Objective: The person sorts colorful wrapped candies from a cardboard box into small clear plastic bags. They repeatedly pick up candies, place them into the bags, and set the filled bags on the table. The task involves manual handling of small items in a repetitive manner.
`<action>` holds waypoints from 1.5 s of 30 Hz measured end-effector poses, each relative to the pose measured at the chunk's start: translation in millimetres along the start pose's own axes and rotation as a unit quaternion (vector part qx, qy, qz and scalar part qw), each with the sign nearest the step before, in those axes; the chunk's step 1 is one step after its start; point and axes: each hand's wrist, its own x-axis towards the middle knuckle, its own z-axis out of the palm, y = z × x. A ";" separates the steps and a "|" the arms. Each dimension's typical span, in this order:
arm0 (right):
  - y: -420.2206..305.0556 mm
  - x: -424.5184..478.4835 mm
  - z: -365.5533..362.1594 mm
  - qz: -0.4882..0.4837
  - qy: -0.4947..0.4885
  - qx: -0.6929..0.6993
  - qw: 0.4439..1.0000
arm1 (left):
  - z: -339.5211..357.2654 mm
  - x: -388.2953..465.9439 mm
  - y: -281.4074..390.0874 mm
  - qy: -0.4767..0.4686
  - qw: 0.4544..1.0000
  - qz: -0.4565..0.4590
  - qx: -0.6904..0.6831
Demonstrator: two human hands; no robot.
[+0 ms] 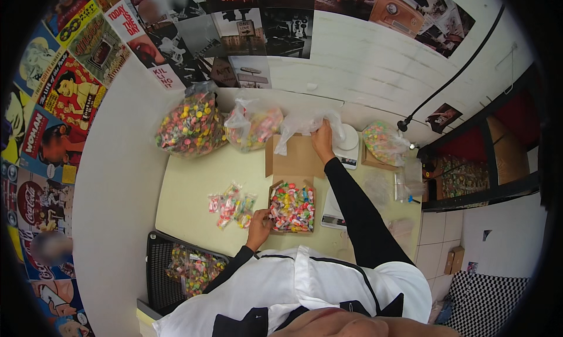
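Note:
An open cardboard box (292, 207) full of wrapped candies stands before me, its lid (288, 156) folded back away from me. My left hand (260, 226) touches the box's near left side, fingers bent; whether they grip its wall cannot be told. My right hand (323, 137) reaches past the lid to the back of the table, its fingers on a thin clear plastic bag (303, 124). A bag of pink and yellow candies (255, 128) stands left of that bag. Small clear packets of candies (228, 207) lie in a loose group left of the box.
A big bag of candies (191, 126) stands at the back left. Two digital scales (348, 143) (333, 214) sit right of the box. Another candy bag (383, 139) rests on cardboard at the back right. A black plastic basket (158, 258) holds packets at the near left. A black cable (457, 69) hangs along the wall.

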 end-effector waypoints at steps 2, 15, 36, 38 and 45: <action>10.7 -0.9 -6.3 0.037 -0.015 -0.004 0.999 | 0.3 3.2 1.3 -0.002 1.000 0.004 -0.010; -95.0 -101.2 -109.6 0.234 -0.369 0.322 0.840 | -23.0 24.0 65.5 0.071 0.984 0.162 0.019; -159.5 -178.2 -173.3 0.051 -0.379 0.228 0.895 | -10.5 -13.9 66.1 -0.052 0.976 0.006 -0.213; -167.4 -181.8 -176.1 0.025 -0.378 0.218 0.900 | -11.7 -15.6 69.0 -0.051 0.979 0.006 -0.199; -171.7 -191.9 -172.8 -0.074 -0.360 0.145 0.918 | -10.8 -20.3 77.8 -0.042 0.979 0.009 -0.198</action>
